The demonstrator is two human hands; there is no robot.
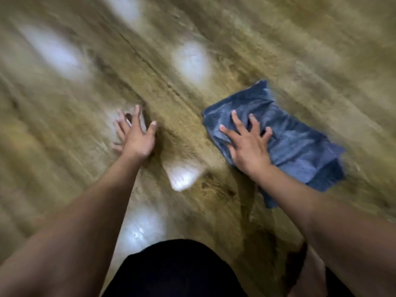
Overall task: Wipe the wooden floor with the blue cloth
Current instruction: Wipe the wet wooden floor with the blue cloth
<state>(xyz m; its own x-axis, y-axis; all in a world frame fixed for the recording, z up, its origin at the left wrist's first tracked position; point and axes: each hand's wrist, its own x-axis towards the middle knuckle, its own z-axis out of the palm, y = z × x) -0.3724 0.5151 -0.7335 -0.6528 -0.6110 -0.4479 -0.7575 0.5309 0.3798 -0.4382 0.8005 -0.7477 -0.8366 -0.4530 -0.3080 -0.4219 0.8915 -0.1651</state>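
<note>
My right hand [249, 144] sits right of the frame's centre, palm down on the crumpled blue fabric cloth [285, 142], fingers spread and only slightly bent, pressing on the cloth rather than gripping it. The cloth lies flat on the glossy brown wooden plank floor [235, 50], reaching from the middle of the frame toward the right edge, with one narrow corner trailing down under my right forearm.

My left hand [137, 136] is left of centre, well apart from the cloth, fingers splayed and holding nothing. It seems to be planted on the bare floor, though the motion blur keeps me from being sure the palm touches.

The floor fills the whole frame and is heavily smeared, its grain running diagonally from the upper left to the lower right. Several pale patches of reflected light [190, 61] show on it, one at upper centre and one between my two forearms. At the bottom centre I see the dark fabric of my black shorts [177, 271].
</note>
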